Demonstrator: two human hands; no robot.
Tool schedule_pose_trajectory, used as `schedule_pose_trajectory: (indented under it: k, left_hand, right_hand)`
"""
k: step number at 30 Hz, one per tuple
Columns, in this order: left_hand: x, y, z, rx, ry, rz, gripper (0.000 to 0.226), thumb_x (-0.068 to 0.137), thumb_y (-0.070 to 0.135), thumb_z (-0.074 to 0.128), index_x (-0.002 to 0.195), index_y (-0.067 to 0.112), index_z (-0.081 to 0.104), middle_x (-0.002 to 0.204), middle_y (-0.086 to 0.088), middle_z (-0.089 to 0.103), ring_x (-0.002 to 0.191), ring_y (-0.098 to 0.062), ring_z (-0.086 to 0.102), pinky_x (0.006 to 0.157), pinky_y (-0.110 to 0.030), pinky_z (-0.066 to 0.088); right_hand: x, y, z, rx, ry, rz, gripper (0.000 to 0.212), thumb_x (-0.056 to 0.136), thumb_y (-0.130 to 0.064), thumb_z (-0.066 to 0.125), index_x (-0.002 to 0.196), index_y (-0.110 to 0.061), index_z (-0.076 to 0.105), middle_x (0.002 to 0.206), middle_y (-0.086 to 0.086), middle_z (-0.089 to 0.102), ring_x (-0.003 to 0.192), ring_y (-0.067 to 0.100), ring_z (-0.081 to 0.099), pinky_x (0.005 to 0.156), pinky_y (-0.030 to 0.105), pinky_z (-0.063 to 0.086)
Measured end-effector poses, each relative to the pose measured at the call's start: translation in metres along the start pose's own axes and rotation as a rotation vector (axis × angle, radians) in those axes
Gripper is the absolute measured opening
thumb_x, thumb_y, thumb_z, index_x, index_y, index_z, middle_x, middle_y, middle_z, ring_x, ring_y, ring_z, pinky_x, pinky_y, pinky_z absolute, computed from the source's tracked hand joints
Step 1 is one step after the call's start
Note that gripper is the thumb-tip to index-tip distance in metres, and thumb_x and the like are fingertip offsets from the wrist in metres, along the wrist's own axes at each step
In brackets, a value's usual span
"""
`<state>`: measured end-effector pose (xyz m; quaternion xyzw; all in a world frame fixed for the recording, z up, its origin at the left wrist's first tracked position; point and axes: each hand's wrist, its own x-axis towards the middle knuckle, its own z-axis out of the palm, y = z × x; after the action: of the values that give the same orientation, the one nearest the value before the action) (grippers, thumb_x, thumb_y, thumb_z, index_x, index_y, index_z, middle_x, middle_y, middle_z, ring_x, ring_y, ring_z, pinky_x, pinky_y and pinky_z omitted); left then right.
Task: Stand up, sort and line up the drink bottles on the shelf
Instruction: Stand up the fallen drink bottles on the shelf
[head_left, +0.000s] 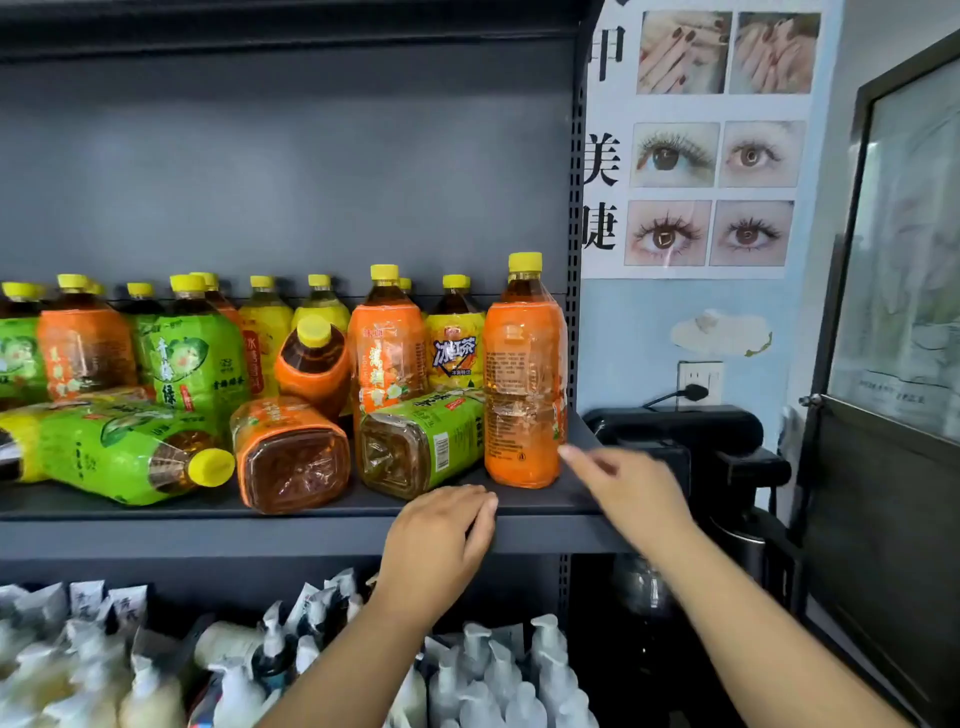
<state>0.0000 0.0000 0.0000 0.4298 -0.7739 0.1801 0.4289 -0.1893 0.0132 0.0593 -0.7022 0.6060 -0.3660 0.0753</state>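
So the shelf (519, 506) was a proper mess, far from sorted. At the left end a green-label bottle (124, 452) lay on its side, cap pointing right, in front of a standing row of green, orange and yellow ones. Next along, an orange-label bottle (293, 457) lay base-out, with another orange one (314, 364) tipped over just behind it, then a second green bottle (421, 447) lying base-out too. That made four down by my count, maybe one more hidden at far left. The left hand (441, 540) rested on the shelf edge right below that green one, fingers loosely together, holding nothing. The right hand (631, 493) hung just beside the upright orange bottle (524, 395) at the end, fingers spread, empty. I'd guess next up was gripping that green one and standing it.
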Motion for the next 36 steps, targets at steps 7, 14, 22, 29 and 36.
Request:
schedule_pose_trajectory:
  k: [7, 14, 22, 29, 36]
  left_hand:
    - [-0.003, -0.003, 0.005, -0.015, 0.022, -0.017, 0.035, 0.086, 0.028, 0.043, 0.086, 0.012, 0.074, 0.087, 0.0, 0.074, 0.081, -0.015, 0.07, 0.083, -0.023, 0.04]
    - [-0.002, 0.0, 0.003, -0.024, 0.0, -0.046, 0.036, 0.087, 0.029, 0.042, 0.085, 0.014, 0.074, 0.085, 0.004, 0.074, 0.08, -0.013, 0.069, 0.078, -0.021, 0.042]
    - [0.02, 0.023, -0.006, -0.165, -0.146, -0.279, 0.057, 0.09, 0.046, 0.046, 0.141, 0.022, 0.034, 0.14, 0.005, 0.046, 0.126, -0.012, 0.044, 0.096, -0.024, 0.037]
    - [0.056, 0.027, 0.013, -0.226, -0.332, -0.405, 0.082, 0.086, 0.049, 0.052, 0.148, 0.018, 0.008, 0.142, -0.004, 0.044, 0.124, -0.021, 0.047, 0.096, -0.03, 0.041]
    - [0.046, 0.034, -0.03, -0.203, 0.06, -0.189, 0.034, 0.088, 0.034, 0.055, 0.117, 0.017, 0.062, 0.11, 0.002, 0.067, 0.101, -0.014, 0.061, 0.083, -0.021, 0.042]
  right_hand:
    - [0.066, -0.01, 0.011, 0.689, -0.286, 0.088, 0.079, 0.073, -0.043, 0.067, 0.139, -0.023, 0.029, 0.14, 0.002, 0.043, 0.123, 0.019, 0.044, 0.105, 0.037, 0.036]
    - [0.073, -0.005, 0.027, 0.897, -0.303, 0.124, 0.081, 0.063, -0.044, 0.074, 0.131, -0.022, 0.036, 0.132, 0.003, 0.052, 0.113, 0.018, 0.053, 0.101, 0.038, 0.041]
    - [0.053, -0.012, 0.031, 0.478, 0.087, 0.206, 0.094, 0.068, -0.061, 0.065, 0.138, -0.018, 0.02, 0.135, 0.005, 0.04, 0.121, 0.024, 0.045, 0.096, 0.038, 0.041]
    - [0.045, 0.003, 0.014, 0.498, 0.064, 0.153, 0.078, 0.072, -0.056, 0.065, 0.135, -0.02, 0.037, 0.132, 0.002, 0.049, 0.116, 0.019, 0.052, 0.098, 0.041, 0.045]
    - [0.043, 0.002, 0.017, 0.482, 0.161, 0.166, 0.058, 0.08, -0.046, 0.063, 0.128, -0.017, 0.046, 0.127, 0.004, 0.054, 0.112, 0.019, 0.054, 0.094, 0.034, 0.045]
